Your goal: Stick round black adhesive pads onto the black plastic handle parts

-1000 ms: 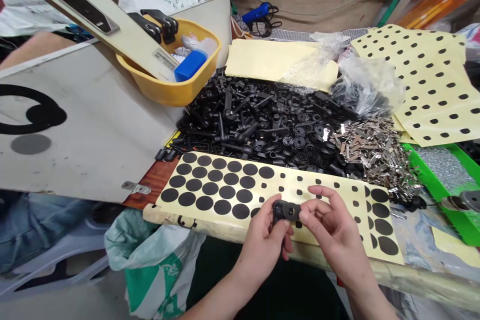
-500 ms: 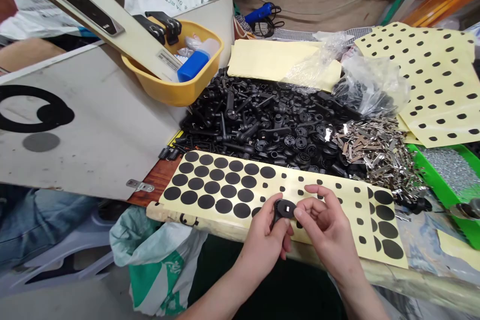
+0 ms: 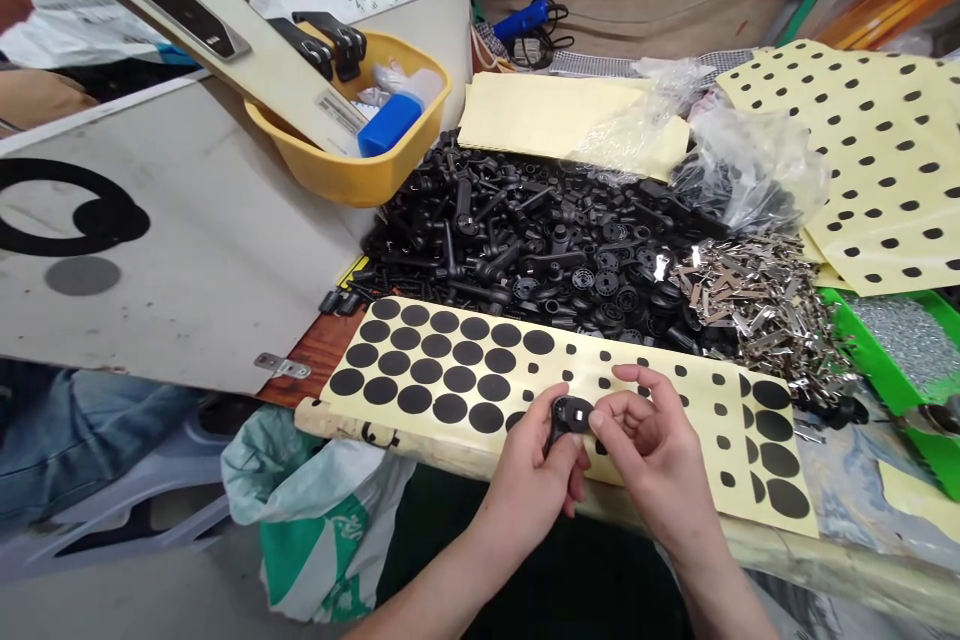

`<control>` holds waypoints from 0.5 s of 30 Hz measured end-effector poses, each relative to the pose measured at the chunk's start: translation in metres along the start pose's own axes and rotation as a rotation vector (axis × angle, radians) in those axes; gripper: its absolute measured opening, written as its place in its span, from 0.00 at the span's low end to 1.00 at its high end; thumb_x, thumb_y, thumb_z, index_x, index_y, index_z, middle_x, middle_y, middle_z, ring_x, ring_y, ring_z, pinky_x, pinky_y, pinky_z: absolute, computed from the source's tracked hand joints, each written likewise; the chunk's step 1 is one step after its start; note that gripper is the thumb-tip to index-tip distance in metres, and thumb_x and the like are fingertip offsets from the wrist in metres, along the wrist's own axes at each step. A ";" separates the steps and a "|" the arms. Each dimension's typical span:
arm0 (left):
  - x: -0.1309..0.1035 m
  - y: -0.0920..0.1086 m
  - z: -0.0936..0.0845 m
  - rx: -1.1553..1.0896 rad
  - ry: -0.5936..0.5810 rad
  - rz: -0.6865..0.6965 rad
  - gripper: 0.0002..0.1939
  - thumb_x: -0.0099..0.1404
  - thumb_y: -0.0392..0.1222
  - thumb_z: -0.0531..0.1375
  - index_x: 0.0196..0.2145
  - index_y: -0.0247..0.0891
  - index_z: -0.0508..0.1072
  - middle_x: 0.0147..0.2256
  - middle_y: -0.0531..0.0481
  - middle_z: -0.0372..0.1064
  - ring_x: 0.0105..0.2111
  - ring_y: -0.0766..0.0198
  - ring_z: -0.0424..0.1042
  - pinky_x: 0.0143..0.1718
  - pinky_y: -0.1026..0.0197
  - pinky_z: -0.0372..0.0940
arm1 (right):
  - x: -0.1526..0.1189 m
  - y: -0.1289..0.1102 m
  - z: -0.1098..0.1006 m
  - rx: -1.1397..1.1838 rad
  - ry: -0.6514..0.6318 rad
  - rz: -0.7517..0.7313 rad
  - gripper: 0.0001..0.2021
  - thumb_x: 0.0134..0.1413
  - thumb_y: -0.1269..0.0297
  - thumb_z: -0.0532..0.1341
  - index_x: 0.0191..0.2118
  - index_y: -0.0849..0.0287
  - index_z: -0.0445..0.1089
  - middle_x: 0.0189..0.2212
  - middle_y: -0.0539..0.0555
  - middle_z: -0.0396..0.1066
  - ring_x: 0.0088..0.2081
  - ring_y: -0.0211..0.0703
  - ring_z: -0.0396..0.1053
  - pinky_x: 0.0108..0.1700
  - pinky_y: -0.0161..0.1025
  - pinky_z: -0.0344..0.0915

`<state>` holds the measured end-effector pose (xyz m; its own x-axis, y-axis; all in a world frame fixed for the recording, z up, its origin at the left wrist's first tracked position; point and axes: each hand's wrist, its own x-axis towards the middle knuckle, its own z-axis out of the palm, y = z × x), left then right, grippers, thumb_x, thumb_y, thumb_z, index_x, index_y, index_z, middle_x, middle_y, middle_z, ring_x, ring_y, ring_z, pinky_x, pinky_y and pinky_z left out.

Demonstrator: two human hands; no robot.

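Note:
My left hand holds a small black plastic part with a round head, its fingers wrapped round it from the left. A shiny metal piece shows in the middle of the head. My right hand pinches at the head's right edge with thumb and forefinger, the other fingers curled above; whether a thin pad lies in the pinch I cannot tell. Beneath both hands lies a pale yellow sheet of round black stickers. Its left side carries full discs, while only small black dots remain across the middle.
Behind the sheet is a heap of black plastic parts, with metal clips to its right. A green tray holds small silvery bits. A yellow basket stands left. More sticker sheets lie back right. A bag hangs below the table edge.
Both hands stay nearly in place. The part's round face has tilted slightly, and more of the metal piece shows in it. The whole view has shifted a little.

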<state>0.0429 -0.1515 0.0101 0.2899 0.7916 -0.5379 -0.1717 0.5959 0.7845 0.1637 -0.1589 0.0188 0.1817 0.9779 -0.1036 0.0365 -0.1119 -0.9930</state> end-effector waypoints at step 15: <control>0.000 0.000 -0.002 0.016 -0.020 0.003 0.27 0.62 0.36 0.54 0.60 0.37 0.56 0.25 0.58 0.63 0.18 0.72 0.62 0.16 0.69 0.59 | 0.006 0.005 -0.008 0.013 -0.081 -0.006 0.17 0.56 0.62 0.63 0.48 0.53 0.58 0.25 0.45 0.67 0.26 0.38 0.66 0.32 0.35 0.65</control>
<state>0.0413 -0.1513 0.0092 0.3080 0.7906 -0.5293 -0.1572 0.5909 0.7913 0.1728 -0.1550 0.0139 0.1013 0.9897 -0.1010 0.0241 -0.1039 -0.9943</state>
